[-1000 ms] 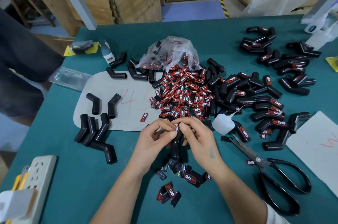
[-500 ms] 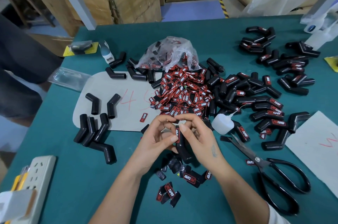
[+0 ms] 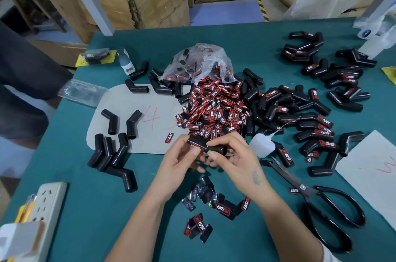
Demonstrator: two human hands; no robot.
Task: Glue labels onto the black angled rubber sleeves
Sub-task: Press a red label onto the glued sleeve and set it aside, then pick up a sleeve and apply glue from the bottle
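Both hands hold one black angled rubber sleeve (image 3: 216, 148) level above the green table, just in front of a heap of red-and-black labels (image 3: 214, 109). My left hand (image 3: 182, 161) grips its left end, thumb pressed on the label there. My right hand (image 3: 233, 159) pinches its right end. Unlabelled sleeves (image 3: 111, 150) lie at the left on and beside a grey sheet. Labelled sleeves (image 3: 317, 131) are piled at the right. A small white glue bottle (image 3: 261, 146) lies right of my hands.
Black scissors (image 3: 321, 204) lie at the right front. Loose labels and backings (image 3: 214, 204) sit between my forearms. A clear bag (image 3: 199, 62) lies behind the label heap. A power strip (image 3: 47, 208) is at the front left, white paper (image 3: 372, 167) at the right. Cardboard boxes stand beyond the table.
The sleeve, which hung upright between my fingers, has been turned to lie horizontally and lifted slightly toward the label heap. Both hands kept their hold on it.
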